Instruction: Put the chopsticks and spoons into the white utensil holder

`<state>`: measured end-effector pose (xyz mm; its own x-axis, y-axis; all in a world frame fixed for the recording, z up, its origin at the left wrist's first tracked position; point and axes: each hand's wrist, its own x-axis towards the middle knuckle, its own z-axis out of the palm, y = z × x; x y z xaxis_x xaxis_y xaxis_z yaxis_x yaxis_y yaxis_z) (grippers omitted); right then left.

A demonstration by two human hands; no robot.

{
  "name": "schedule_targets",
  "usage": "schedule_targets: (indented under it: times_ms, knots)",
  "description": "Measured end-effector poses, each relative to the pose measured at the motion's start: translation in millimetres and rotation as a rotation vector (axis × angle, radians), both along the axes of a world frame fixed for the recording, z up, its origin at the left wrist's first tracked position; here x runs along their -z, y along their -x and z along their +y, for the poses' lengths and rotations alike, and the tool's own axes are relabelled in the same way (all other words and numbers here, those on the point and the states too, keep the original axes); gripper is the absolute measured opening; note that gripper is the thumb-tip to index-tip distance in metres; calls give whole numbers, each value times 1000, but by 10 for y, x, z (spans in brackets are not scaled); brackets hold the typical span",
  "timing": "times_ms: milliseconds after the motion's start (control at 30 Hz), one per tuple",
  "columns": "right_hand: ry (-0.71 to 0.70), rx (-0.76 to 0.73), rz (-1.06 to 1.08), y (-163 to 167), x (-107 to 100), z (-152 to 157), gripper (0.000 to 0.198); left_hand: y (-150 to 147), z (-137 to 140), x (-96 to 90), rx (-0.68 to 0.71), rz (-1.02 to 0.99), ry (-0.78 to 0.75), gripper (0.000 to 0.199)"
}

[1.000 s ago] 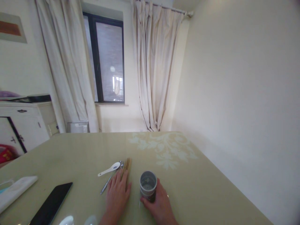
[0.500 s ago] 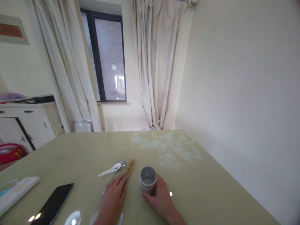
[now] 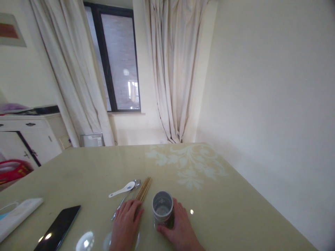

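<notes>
My right hand point(image 3: 180, 225) is wrapped round the side of a grey cylindrical utensil holder point(image 3: 162, 205), upright on the table. Small holes show in its bottom, and no utensils are inside. My left hand point(image 3: 127, 221) lies over the near end of a bundle of several wooden chopsticks point(image 3: 144, 189), its thumb apart from the fingers. The fingers hide the lower part of the chopsticks. Just left of them lie a white spoon point(image 3: 125, 189) with a blue mark and a metal spoon point(image 3: 137, 182), whose thin handle runs toward my left hand.
A black phone point(image 3: 59, 228) and a white box-like object point(image 3: 22, 216) lie on the left of the glossy table point(image 3: 235, 209). Beyond the table are curtains point(image 3: 178, 69), a window point(image 3: 121, 62) and a white cabinet point(image 3: 39, 136). A wall runs along the right side.
My left hand has drawn back slightly toward me along the chopsticks, which stay in place. The utensil holder and my right hand have shifted a little nearer and left.
</notes>
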<state>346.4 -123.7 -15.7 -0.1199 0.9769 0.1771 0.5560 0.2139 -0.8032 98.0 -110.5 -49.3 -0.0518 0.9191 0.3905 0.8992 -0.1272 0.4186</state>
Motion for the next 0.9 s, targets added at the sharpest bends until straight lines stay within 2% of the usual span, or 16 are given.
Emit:
schedule_targets:
  times_ms: [200, 500, 733, 833, 900]
  knots:
    - [-65, 22, -19, 52, 35, -48, 90, -7, -17, -62, -4, -17, 54, 27]
    - [-84, 24, -50, 38, 1, -78, 87, -54, -27, -184, -35, 5, 106, 26]
    - [-95, -34, -102, 41, -45, -103, 83, -88, -63, -239, -59, 110, 120, 25]
    - [-113, -58, -114, 47, -65, -120, 79, -78, -54, -247, -52, 108, 81, 27]
    - [-130, -72, -89, 36, -54, -124, 80, -75, -42, -259, -45, 38, 37, 29]
